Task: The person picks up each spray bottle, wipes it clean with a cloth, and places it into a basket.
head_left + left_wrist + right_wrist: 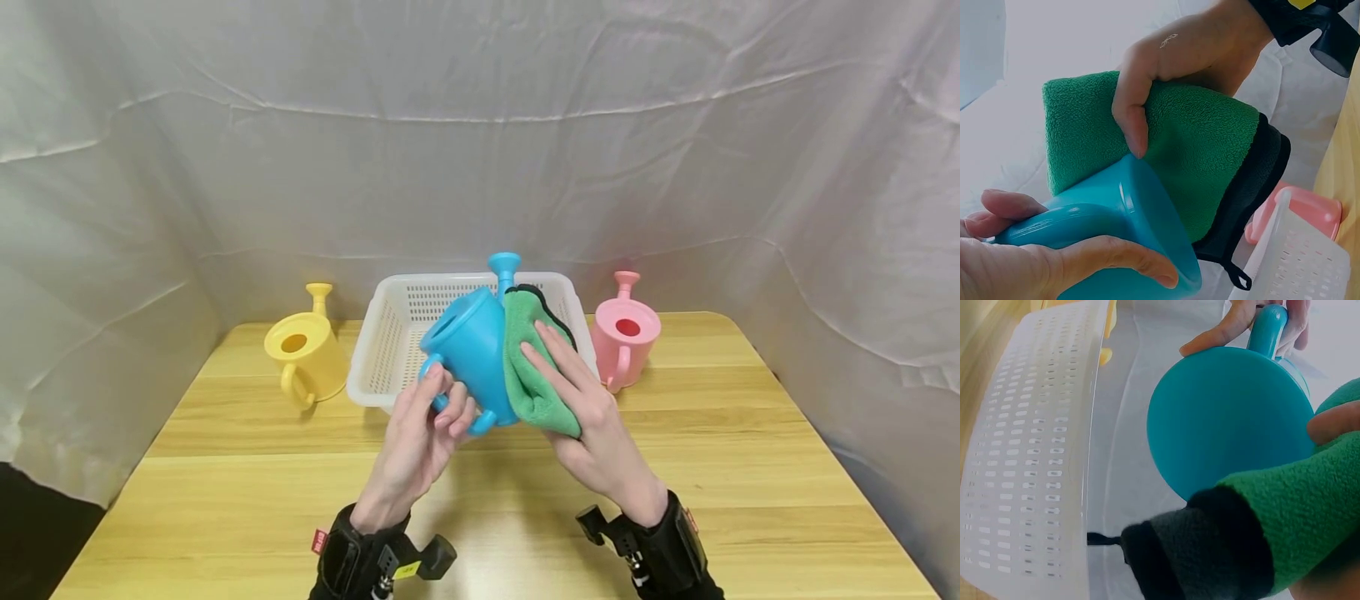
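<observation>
A blue watering can (pixel 472 354) is held up and tilted, its spout at the far side. My left hand (pixel 427 425) grips it by the handle, fingers curled round. In the right wrist view the round base (pixel 1229 419) of the can faces the camera. My right hand (pixel 585 408) holds a folded green cloth (pixel 528 367) with black edging against the can's right side, fingers laid along the cloth. The left wrist view shows the right thumb (pixel 1132 122) over the cloth, its tip at the can's base rim; the other fingers are hidden there.
Behind the can stands a white perforated basket (pixel 386 333) on the wooden table (pixel 247 500). To its left is a yellow watering can (pixel 318 358), to its right a pink one (pixel 637 333). Pale fabric (pixel 480 183) hangs behind and along both sides.
</observation>
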Demonstrator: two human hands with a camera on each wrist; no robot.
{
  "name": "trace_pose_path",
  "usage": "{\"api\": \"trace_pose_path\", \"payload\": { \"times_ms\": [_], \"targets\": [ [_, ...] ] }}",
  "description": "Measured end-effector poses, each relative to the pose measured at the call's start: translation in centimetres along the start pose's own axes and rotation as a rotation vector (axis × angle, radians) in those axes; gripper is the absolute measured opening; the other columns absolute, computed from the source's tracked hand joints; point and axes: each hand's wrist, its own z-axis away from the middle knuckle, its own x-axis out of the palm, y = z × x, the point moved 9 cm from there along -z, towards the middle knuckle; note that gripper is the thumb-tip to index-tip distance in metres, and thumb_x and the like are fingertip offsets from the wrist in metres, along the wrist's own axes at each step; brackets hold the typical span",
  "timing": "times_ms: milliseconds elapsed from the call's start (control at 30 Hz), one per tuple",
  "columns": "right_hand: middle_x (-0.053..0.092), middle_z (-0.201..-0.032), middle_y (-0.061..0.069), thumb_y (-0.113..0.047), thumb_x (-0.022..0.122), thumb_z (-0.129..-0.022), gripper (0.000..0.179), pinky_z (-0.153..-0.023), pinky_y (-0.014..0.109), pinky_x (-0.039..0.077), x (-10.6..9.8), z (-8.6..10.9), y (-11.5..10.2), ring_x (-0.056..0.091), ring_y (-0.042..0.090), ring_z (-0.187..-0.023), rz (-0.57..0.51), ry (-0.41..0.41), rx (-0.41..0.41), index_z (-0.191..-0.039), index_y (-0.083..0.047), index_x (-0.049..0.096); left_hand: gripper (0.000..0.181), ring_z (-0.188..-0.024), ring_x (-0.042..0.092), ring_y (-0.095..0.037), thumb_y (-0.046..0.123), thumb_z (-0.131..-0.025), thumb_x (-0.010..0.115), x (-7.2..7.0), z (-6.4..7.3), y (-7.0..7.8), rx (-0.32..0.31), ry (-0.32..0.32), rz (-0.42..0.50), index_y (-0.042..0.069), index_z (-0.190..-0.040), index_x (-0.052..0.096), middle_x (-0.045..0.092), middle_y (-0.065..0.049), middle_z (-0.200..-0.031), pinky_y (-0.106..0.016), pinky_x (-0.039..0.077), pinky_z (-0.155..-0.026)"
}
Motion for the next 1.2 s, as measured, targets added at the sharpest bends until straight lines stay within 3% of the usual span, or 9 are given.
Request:
{"api": "trace_pose_path", "payload": {
  "times_ms": [400,567,667,833,1000,1200],
  "targets": [
    [0.037,-0.162,0.01,0.008,0.052,-0.082,0.071,-0.127,0.032,0.021,-0.2,0.0,0.1,0.03,0.027,-0.154,-0.006,-0.026,0.05,-0.149,-0.014,0.049,0.032,-0.069,0.043,-0.006,0.028,-0.112,0.027,0.3,0.0,-1.1,-0.074,-0.004,-0.038,0.016,-0.084,0.038,0.036,0.006,-0.07,-0.017,0.04,-0.071],
    [0.033,-0.164,0.011,0.009,0.05,-0.078,0.075,-0.128,0.044,0.02,0.0,-0.1,-0.4,0.026,0.033,-0.154,0.02,-0.029,0.016,-0.149,-0.015,0.049,0.034,-0.067,0.042,-0.007,0.029,-0.112,0.029,0.3,-0.1,-1.5,-0.082,0.012,-0.056,0.015,-0.083,0.037,0.035,0.006,-0.069,-0.018,0.037,-0.067],
    [0.032,-0.164,0.012,0.01,0.046,-0.072,0.081,-0.127,0.053,0.019,0.4,-0.2,-0.9,0.024,0.036,-0.155,0.048,-0.035,-0.04,-0.148,-0.017,0.051,0.034,-0.067,0.041,-0.007,0.03,-0.112,0.028,0.3,-0.1,-1.6,-0.077,0.016,-0.058,0.015,-0.083,0.037,0.035,0.006,-0.069,-0.018,0.036,-0.066],
    [0.039,-0.161,0.011,0.012,0.041,-0.064,0.082,-0.127,0.052,0.017,0.5,-0.2,-2.0,0.025,0.04,-0.154,0.077,-0.013,-0.191,-0.138,-0.018,0.063,0.034,-0.067,0.041,-0.006,0.03,-0.112,0.027,0.3,-0.1,-1.5,-0.067,0.013,-0.048,0.016,-0.083,0.037,0.034,0.007,-0.069,-0.018,0.033,-0.064],
    [0.046,-0.157,0.008,0.012,0.039,-0.057,0.079,-0.128,0.052,0.014,0.3,0.1,-2.8,0.026,0.039,-0.153,0.038,-0.008,-0.33,-0.124,-0.015,0.072,0.033,-0.066,0.042,-0.004,0.029,-0.112,0.027,0.2,-0.2,-1.1,-0.048,0.018,-0.03,0.017,-0.084,0.038,0.034,0.007,-0.069,-0.015,0.035,-0.064],
    [0.053,-0.152,0.004,0.01,0.04,-0.055,0.072,-0.127,0.052,0.015,0.2,0.2,-2.9,0.031,0.036,-0.152,-0.04,-0.037,-0.403,-0.112,-0.015,0.076,0.032,-0.066,0.042,-0.003,0.028,-0.112,0.027,-0.4,-0.1,-0.6,-0.027,0.034,-0.019,0.017,-0.085,0.039,0.033,0.006,-0.069,-0.013,0.038,-0.065]
  ]
}}
